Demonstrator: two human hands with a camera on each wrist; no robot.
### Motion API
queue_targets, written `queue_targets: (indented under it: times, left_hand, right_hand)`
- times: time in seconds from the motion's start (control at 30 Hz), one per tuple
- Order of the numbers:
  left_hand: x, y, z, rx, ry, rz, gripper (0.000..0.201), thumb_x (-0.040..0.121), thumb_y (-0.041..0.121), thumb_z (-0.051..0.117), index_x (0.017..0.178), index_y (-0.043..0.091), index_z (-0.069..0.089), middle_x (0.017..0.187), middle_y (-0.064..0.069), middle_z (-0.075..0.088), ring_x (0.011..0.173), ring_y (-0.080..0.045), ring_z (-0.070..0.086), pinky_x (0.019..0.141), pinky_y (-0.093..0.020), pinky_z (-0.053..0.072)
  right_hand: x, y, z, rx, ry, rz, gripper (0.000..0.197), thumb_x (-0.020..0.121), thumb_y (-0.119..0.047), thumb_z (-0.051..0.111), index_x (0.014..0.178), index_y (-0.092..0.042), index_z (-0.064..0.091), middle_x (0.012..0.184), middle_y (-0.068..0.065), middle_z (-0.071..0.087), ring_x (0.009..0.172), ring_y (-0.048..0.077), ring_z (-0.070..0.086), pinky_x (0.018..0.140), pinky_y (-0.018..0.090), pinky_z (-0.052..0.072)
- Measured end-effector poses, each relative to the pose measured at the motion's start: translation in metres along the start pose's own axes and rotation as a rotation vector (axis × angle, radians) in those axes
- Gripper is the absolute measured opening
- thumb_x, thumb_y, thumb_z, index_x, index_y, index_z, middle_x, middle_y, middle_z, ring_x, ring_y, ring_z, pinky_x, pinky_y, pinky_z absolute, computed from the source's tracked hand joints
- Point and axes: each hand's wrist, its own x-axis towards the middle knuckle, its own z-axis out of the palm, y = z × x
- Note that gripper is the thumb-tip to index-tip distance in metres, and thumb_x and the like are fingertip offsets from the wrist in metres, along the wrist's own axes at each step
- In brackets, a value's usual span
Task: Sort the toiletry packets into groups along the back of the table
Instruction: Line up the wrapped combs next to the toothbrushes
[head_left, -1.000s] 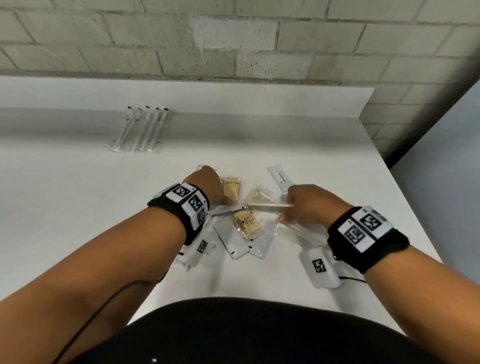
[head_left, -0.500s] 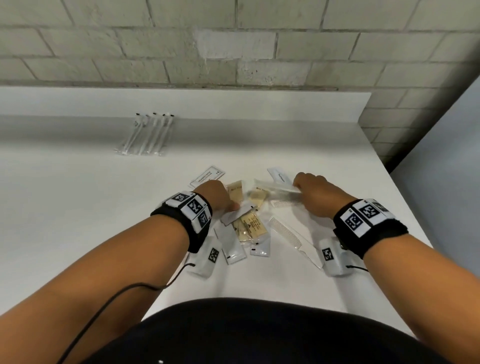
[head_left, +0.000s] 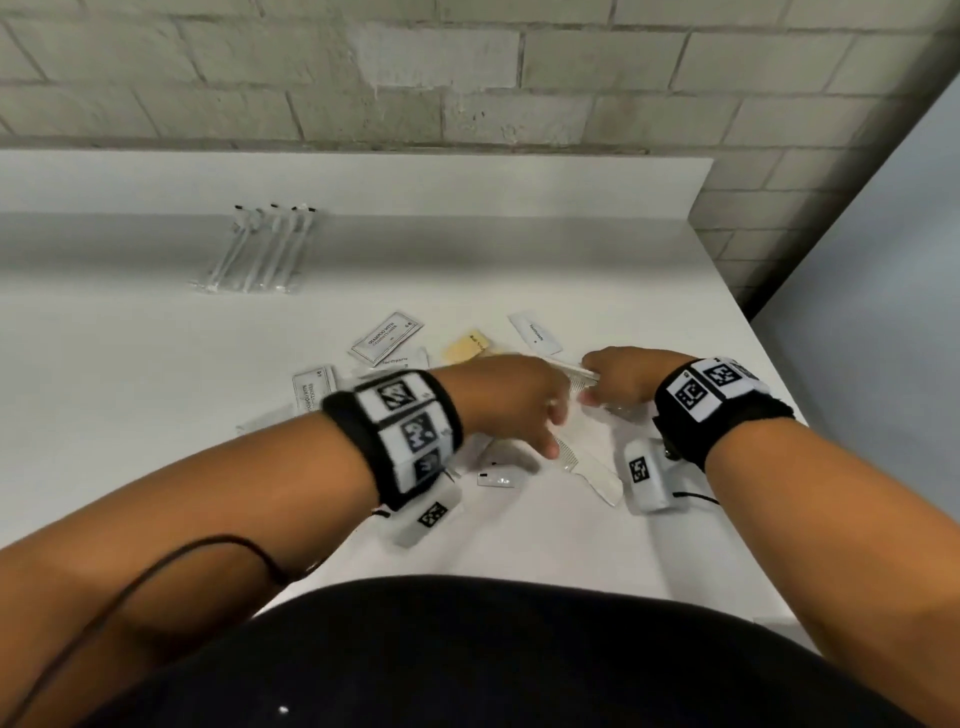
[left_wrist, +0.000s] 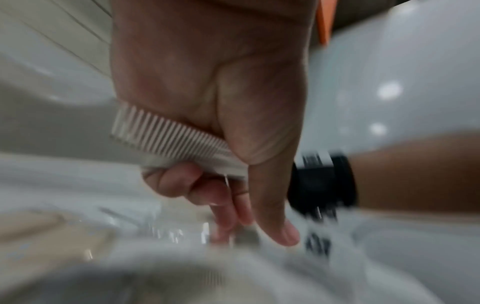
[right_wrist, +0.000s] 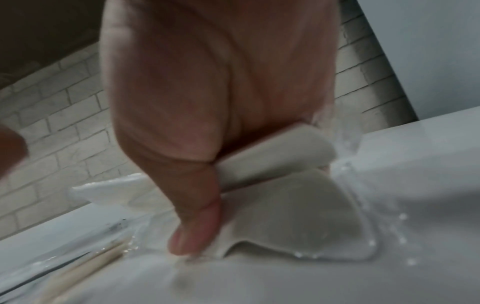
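a row of wrapped toothbrushes (head_left: 257, 249) lies sorted at the far left of the white table (head_left: 130, 389); the loose packets sit mid-table. going right, a sachet (head_left: 387, 338) reads "shampoo with conditioner", then comes a tan packet (head_left: 466, 345) with print too blurred to read and a white sachet (head_left: 535, 333) seemingly marked "toothpaste". the left hand (head_left: 511, 397) has its fingers curled round a wrapped comb (left_wrist: 166, 137), thumb out straight. another comb (head_left: 584, 465) lies near, under that hand. the right hand (head_left: 621, 382) clamps a flat white packet (right_wrist: 275, 152) under its curled fingers, thumb pressing a clear wrapper on the table. the packets look light and slippery in film; combs likely stiff, best pinched at the spine.
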Motion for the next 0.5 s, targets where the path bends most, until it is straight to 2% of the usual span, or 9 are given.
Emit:
queue_targets:
  times: [0.07,0.1,0.2,0.27,0.33,0.4,0.47,0.5]
  left_hand:
    - [0.015,0.008,0.021,0.133,-0.065,0.063,0.050,0.073,0.035,0.077,0.117,0.023,0.057,0.118,0.003,0.053,0.106,-0.018,0.054,0.076,-0.026,0.037]
    - [0.022,0.010,0.028,0.173,-0.062,0.078,0.053,0.073,0.034,0.077,0.121,0.022,0.055,0.122,0.002,0.052,0.108,-0.020,0.053,0.076,-0.026,0.036]
    - [0.033,0.011,0.033,0.178,-0.057,0.087,0.047,0.076,0.035,0.075,0.117,0.022,0.055,0.118,0.002,0.057,0.107,-0.020,0.054,0.074,-0.027,0.033]
    - [0.037,0.008,0.031,0.224,-0.079,0.122,0.039,0.080,0.040,0.070,0.112,0.021,0.059,0.113,0.001,0.058,0.104,-0.020,0.054,0.072,-0.027,0.035]
    - [0.036,0.006,0.028,0.289,-0.063,0.168,0.033,0.084,0.041,0.063,0.110,0.021,0.060,0.109,0.000,0.057,0.098,-0.020,0.054,0.071,-0.027,0.036]
    - [0.029,-0.003,0.016,0.283,-0.015,0.184,0.031,0.089,0.040,0.056,0.111,0.019,0.057,0.107,-0.001,0.056,0.089,-0.018,0.050,0.068,-0.028,0.036]
    - [0.017,-0.021,-0.008,0.165,0.055,0.114,0.030,0.093,0.038,0.052,0.114,0.017,0.053,0.099,0.000,0.055,0.084,-0.017,0.048,0.065,-0.028,0.035]
    - [0.011,-0.034,-0.022,0.082,0.103,0.055,0.030,0.093,0.037,0.051,0.115,0.016,0.051,0.093,0.002,0.054,0.082,-0.017,0.048,0.061,-0.028,0.034]
  right_hand:
    - [0.002,0.009,-0.001,0.063,-0.016,-0.034,0.024,0.080,-0.046,0.054,0.076,-0.023,0.053,0.080,-0.001,0.063,0.082,0.026,0.060,0.075,0.037,0.047]
    - [0.006,0.016,0.000,0.109,-0.025,-0.057,0.032,0.075,-0.054,0.052,0.077,-0.023,0.056,0.083,0.001,0.066,0.086,0.027,0.062,0.081,0.039,0.049]
    - [0.016,0.041,0.008,0.293,-0.047,-0.084,0.055,0.059,-0.075,0.056,0.093,-0.032,0.060,0.107,0.001,0.068,0.104,0.025,0.062,0.098,0.045,0.045]
    - [0.013,0.046,0.010,0.409,-0.032,-0.050,0.066,0.051,-0.080,0.059,0.101,-0.037,0.058,0.112,-0.003,0.066,0.109,0.025,0.060,0.102,0.048,0.043]
    - [0.013,0.049,0.010,0.450,-0.014,-0.033,0.056,0.054,-0.073,0.059,0.094,-0.034,0.059,0.104,-0.004,0.066,0.107,0.027,0.060,0.102,0.049,0.042]
    - [0.006,0.041,0.000,0.494,0.023,-0.010,0.042,0.064,-0.062,0.062,0.086,-0.026,0.062,0.094,0.003,0.069,0.098,0.031,0.063,0.098,0.050,0.045]
    - [0.003,0.031,-0.013,0.490,0.051,0.016,0.024,0.074,-0.041,0.065,0.080,-0.018,0.063,0.086,0.012,0.071,0.086,0.033,0.065,0.091,0.050,0.048]
    - [0.003,0.025,-0.022,0.479,0.084,0.025,0.019,0.075,-0.036,0.065,0.076,-0.017,0.062,0.080,0.012,0.071,0.080,0.032,0.064,0.086,0.048,0.050]
